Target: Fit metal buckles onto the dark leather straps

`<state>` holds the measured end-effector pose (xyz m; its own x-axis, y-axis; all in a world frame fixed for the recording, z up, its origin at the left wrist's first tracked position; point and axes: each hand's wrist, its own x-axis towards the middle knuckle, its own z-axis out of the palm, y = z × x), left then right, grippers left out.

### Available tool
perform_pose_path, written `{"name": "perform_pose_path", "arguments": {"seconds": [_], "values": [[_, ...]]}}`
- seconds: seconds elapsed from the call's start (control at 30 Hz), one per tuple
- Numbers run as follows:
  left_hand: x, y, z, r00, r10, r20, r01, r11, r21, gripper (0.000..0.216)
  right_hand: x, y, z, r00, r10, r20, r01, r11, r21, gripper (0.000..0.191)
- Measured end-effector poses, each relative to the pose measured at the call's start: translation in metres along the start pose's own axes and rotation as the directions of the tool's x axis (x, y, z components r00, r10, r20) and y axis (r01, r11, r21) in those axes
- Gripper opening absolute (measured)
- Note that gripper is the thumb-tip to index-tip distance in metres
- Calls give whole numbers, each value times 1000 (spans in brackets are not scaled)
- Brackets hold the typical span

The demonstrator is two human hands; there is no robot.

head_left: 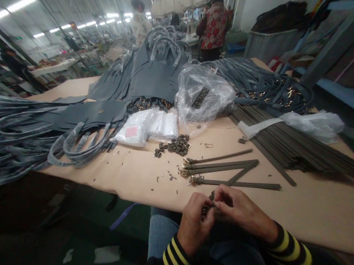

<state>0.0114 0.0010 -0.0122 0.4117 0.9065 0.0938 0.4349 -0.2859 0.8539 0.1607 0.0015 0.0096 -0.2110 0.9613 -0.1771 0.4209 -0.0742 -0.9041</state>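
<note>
At the table's near edge my left hand [196, 218] is closed around the buckle end of a dark olive strap [241, 173]. My right hand [242, 209] pinches at the same end, its thumb and fingertips together close to the left fingers. From my hands the strap slants up and to the right across the table. Just beyond lie several finished-looking straps with gold buckles [195, 166]. A small heap of olive strap loops [178, 145] sits farther back, with a loose buckle [208, 145] to its right. What exactly is between my fingertips is partly hidden.
A large bundle of olive straps [297, 143] covers the right side. White plastic packets [147, 126] and a clear bag [204, 93] stand behind the loops. Blue-grey bag panels with wrapped handles [89, 143] fill the left. Two people [214, 27] are in the background, with another at far left.
</note>
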Motion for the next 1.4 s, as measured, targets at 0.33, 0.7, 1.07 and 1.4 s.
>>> {"name": "perform_pose_path", "arguments": {"seconds": [0.33, 0.7, 1.07, 1.4], "values": [[1, 3, 2, 987, -134, -89, 124, 986, -113, 14, -1, -4, 9, 973, -204, -105, 166, 941, -295, 12], [2, 8, -3, 985, -167, -53, 162, 983, -91, 7, 6, -3, 12, 894, -443, -66, 335, 759, -558, 20], [4, 5, -13, 964, -263, -40, 252, 951, -181, 6, 8, -1, -20, 886, -462, -47, 320, 681, -658, 25], [-2, 15, -22, 965, -233, 124, 254, 946, -201, 5, -6, -13, -38, 929, -69, 364, 272, 794, -544, 14]]}}
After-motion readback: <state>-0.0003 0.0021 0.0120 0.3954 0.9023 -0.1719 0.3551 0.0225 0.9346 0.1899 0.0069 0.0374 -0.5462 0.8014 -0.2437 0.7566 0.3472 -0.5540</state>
